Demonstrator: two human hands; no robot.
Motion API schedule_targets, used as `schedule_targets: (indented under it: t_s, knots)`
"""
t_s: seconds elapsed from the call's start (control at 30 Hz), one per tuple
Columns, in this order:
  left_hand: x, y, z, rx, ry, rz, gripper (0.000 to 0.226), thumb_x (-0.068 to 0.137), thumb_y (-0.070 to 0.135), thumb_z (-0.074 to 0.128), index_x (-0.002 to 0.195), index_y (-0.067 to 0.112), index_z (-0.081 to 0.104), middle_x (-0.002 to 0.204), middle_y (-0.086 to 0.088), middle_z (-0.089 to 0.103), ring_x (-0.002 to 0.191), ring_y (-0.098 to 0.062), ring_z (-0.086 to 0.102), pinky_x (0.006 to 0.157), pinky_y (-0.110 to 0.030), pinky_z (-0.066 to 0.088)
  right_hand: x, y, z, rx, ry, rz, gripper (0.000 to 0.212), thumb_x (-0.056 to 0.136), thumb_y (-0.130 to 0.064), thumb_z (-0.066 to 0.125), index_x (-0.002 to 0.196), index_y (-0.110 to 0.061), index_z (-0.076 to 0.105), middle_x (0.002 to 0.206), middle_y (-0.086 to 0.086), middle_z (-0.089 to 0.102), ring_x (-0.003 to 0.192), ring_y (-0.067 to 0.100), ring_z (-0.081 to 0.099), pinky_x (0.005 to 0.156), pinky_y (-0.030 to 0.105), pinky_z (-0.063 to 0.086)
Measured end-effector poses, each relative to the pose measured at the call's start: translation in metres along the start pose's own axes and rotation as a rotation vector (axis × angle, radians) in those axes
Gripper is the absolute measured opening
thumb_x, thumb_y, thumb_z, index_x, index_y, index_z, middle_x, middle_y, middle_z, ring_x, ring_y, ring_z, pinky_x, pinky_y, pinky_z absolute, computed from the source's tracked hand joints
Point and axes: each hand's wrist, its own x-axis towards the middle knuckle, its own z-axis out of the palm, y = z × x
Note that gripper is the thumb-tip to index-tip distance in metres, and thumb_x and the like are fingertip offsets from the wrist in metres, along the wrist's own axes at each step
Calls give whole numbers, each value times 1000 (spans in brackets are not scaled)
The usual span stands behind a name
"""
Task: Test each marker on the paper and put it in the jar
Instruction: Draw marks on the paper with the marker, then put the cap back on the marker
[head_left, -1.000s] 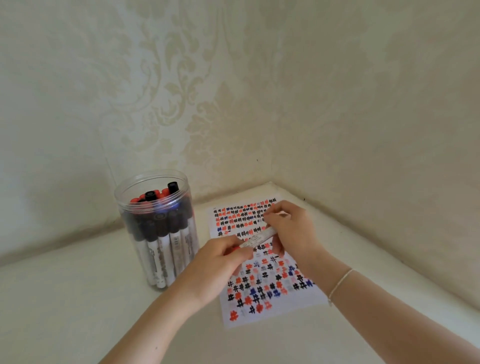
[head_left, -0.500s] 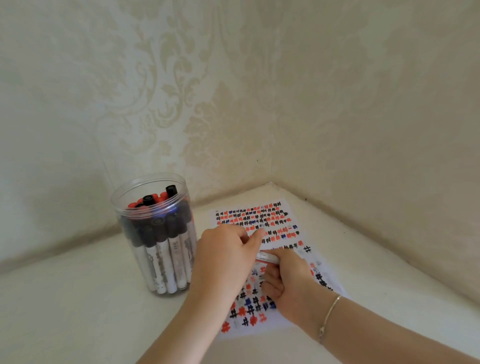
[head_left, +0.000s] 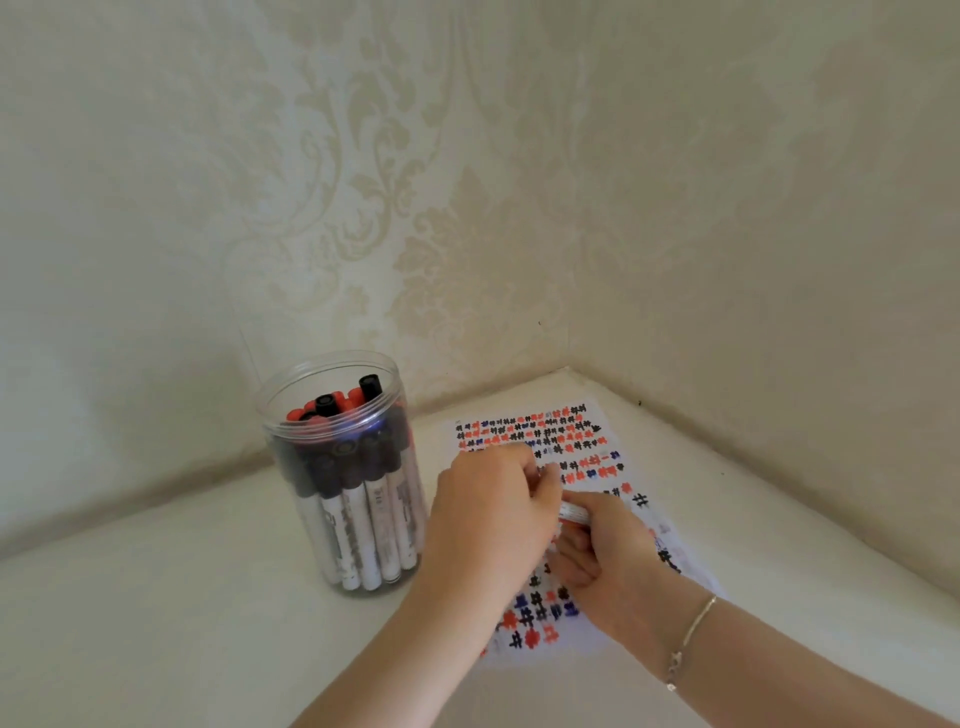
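soft even daylight | faint shadows | hands slightly blurred | wide-angle edge bending

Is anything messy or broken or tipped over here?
Nothing stands out. The jar stands upright with its markers inside, and the paper lies flat on the table, only turned a bit askew. Both hands hold a marker over it.

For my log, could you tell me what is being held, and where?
The right hand grips a marker by its white barrel; whether the left hand holds anything cannot be told.

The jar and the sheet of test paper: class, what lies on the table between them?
Nothing rests there: the head view shows bare table between the jar and the paper, though the left hand hides the nearer part.
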Motion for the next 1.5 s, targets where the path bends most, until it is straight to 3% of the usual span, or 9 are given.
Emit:
schedule_targets:
  t_s: [0.13, 0.27, 0.43, 0.57, 0.73, 0.83, 0.97, 1.27, 1.5]
  knots:
    - [-7, 20, -34, -176, 26, 85, 9, 93, 29, 56, 97, 24, 50, 69, 5, 63, 48, -5, 54, 43, -21, 43, -3, -28, 12, 11, -189, -120, 23, 89, 0, 45, 68, -4, 55, 38, -1, 26, 26, 9, 17, 28, 15, 17]
    - [-4, 25, -89, -324, 357, 233, 22, 84, 26, 71, 91, 20, 51, 69, 7, 67, 61, -2, 65, 58, -22, 53, -29, -51, 52, -144, -413, -217, 30, 93, -7, 39, 66, -9, 50, 46, 1, 36, 30, 9, 26, 32, 19, 26]
    - [32, 1, -154, -166, 600, 215, 24, 91, 35, 60, 109, 22, 52, 61, 6, 56, 59, -15, 55, 60, -35, 49, -77, -81, 126, -915, -386, -1066, 32, 81, 4, 52, 91, -24, 63, 80, 0, 67, 68, 6, 64, 64, 22, 49]
    - [58, -26, -178, -43, 434, 144, 19, 92, 30, 56, 110, 24, 53, 62, 4, 57, 59, -12, 56, 59, -32, 44, -90, -91, 172, -1211, -714, -1093, 43, 82, -3, 58, 121, -19, 47, 91, 11, 67, 81, 26, 67, 76, 41, 58]
    - [60, -56, -184, -124, 184, 75, 50, 90, 59, 39, 133, 32, 42, 97, 10, 65, 84, -2, 63, 84, -29, 50, -63, -90, 186, -1397, -655, -1207, 39, 87, -12, 62, 118, -21, 39, 91, 3, 65, 73, 16, 66, 73, 38, 57]
    - [56, -80, -179, -54, -119, -19, 92, 67, 87, 38, 145, 42, 18, 146, 18, 33, 127, 0, 41, 106, -34, 38, -44, -88, 185, -1424, -656, -1229, 65, 87, -11, 60, 136, -33, 24, 89, -2, 63, 70, 12, 64, 71, 29, 54]
    - [55, -89, -169, -183, -384, 14, 100, 57, 77, 65, 141, 52, 17, 147, 30, 26, 133, 10, 27, 112, -27, 29, -30, -80, 185, -1381, -654, -1363, 58, 87, -14, 60, 129, -41, 31, 84, -9, 60, 67, 11, 64, 69, 33, 54]
    - [52, -95, -154, -91, -384, -81, 98, 45, 76, 70, 132, 46, 37, 131, 27, 43, 119, 6, 45, 102, -27, 42, -14, -56, 171, -1265, -749, -1430, 47, 90, -20, 59, 120, -41, 30, 74, 3, 61, 61, 18, 63, 60, 43, 53]
    - [33, -83, -155, -59, -306, -99, 109, 52, 70, 73, 143, 38, 24, 137, 23, 37, 115, 7, 43, 102, -23, 41, -26, -56, 156, -1095, -813, -1463, 23, 94, -41, 39, 116, -40, 36, 64, 7, 56, 57, 24, 59, 58, 47, 52]
